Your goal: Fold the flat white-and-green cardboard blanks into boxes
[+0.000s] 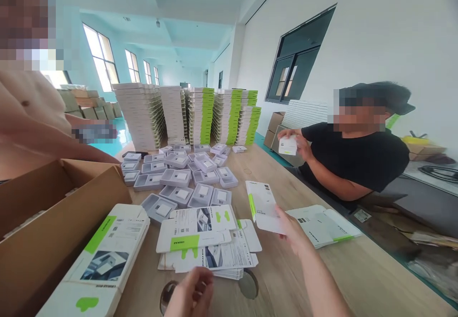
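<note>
My right hand [291,231] grips the lower corner of a flat white and green carton blank [262,205] and holds it tilted above the wooden table [358,279]. My left hand [193,291] hovers at the bottom edge with its fingers curled, empty, just in front of a loose pile of unfolded carton blanks [203,240]. Behind the pile lie several grey plastic trays [179,178], each holding a small white part.
An open cardboard box [53,212] stands at the left with a stack of flat cartons [103,260] leaning beside it. Tall stacks of boxes [200,114] fill the table's far end. A person in black [354,159] sits at the right holding a white box. A shirtless person [32,121] stands at the left.
</note>
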A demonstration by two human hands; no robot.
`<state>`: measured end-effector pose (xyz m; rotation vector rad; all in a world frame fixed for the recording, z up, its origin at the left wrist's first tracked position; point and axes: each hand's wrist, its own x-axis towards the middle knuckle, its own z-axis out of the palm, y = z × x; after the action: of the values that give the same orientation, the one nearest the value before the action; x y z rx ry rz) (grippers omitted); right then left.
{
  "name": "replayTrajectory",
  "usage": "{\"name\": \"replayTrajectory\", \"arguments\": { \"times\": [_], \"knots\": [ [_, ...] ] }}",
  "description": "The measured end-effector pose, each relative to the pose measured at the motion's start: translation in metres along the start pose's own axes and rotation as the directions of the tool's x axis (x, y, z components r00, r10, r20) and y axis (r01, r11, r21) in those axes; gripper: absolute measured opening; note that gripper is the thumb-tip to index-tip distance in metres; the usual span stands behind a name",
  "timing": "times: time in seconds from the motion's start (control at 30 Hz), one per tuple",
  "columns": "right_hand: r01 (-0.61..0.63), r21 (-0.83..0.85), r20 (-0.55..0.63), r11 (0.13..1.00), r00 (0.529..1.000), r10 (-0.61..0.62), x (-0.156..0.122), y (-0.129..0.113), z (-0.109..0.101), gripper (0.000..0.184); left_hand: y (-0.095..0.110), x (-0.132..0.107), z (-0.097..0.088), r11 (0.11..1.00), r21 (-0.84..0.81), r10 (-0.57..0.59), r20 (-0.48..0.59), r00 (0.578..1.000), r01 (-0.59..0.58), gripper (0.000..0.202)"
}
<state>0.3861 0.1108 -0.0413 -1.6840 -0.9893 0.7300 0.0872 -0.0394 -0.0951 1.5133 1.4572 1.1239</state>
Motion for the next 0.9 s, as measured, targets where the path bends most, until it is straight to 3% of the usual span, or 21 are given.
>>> {"name": "replayTrajectory", "arguments": {
  "times": [0.03, 0.13, 0.23, 0.4, 0.57, 0.67, 0.7, 0.73, 0.8, 0.87, 0.9],
  "knots": [
    [-0.049, -0.022, 0.02, 0.999, 0.999, 0.049, 0.007, 0.005, 0.002, 0.046, -0.001, 0.01, -0.012, 0.982, 0.156, 0.117, -0.036, 0.993, -0.11, 0.034],
    [-0.122, -0.061, 0.026, 0.991, 0.992, 0.124, 0.013, 0.026, 0.012, 0.028, -0.007, 0.041, -0.044, 0.936, 0.306, 0.199, -0.053, 0.979, -0.174, 0.029],
    [-0.045, -0.048, -0.047, 0.998, 0.998, 0.043, 0.008, 0.046, 0.02, 0.028, -0.015, 0.065, -0.066, 0.891, 0.411, 0.226, -0.033, 0.974, -0.193, 0.045],
    [0.159, -0.043, -0.108, 0.986, 0.981, -0.163, 0.007, 0.062, 0.026, 0.029, -0.02, 0.075, -0.076, 0.817, 0.503, 0.309, 0.029, 0.951, -0.281, 0.031],
    [0.362, -0.01, -0.134, 0.932, 0.923, -0.36, -0.005, 0.043, 0.026, 0.026, 0.0, 0.062, -0.084, 0.75, 0.558, 0.465, -0.062, 0.883, -0.356, 0.032],
    [0.462, 0.059, -0.129, 0.885, 0.883, -0.452, -0.028, 0.013, 0.023, 0.039, 0.02, 0.04, -0.093, 0.731, 0.593, 0.553, -0.224, 0.803, -0.338, 0.027],
    [0.483, 0.089, -0.112, 0.871, 0.874, -0.473, -0.04, 0.001, 0.022, 0.044, 0.026, 0.032, -0.094, 0.747, 0.589, 0.574, -0.338, 0.745, -0.308, 0.025],
    [0.493, 0.121, -0.086, 0.861, 0.87, -0.486, -0.054, -0.01, 0.023, 0.048, 0.033, 0.023, -0.094, 0.797, 0.554, 0.521, -0.426, 0.74, -0.242, 0.025],
    [0.473, 0.183, -0.012, 0.862, 0.877, -0.48, -0.09, -0.029, 0.03, 0.047, 0.044, 0.007, -0.087, 0.923, 0.383, 0.263, -0.566, 0.781, -0.034, 0.034],
    [0.407, 0.247, 0.092, 0.88, 0.894, -0.439, -0.132, -0.039, 0.042, 0.047, 0.052, -0.004, -0.074, 0.984, 0.148, 0.012, -0.599, 0.801, 0.096, 0.05],
    [0.294, 0.324, 0.203, 0.899, 0.907, -0.37, -0.153, -0.04, 0.05, 0.05, 0.054, -0.008, -0.067, 0.991, 0.026, -0.089, -0.58, 0.809, 0.128, 0.058]
  ]
}}
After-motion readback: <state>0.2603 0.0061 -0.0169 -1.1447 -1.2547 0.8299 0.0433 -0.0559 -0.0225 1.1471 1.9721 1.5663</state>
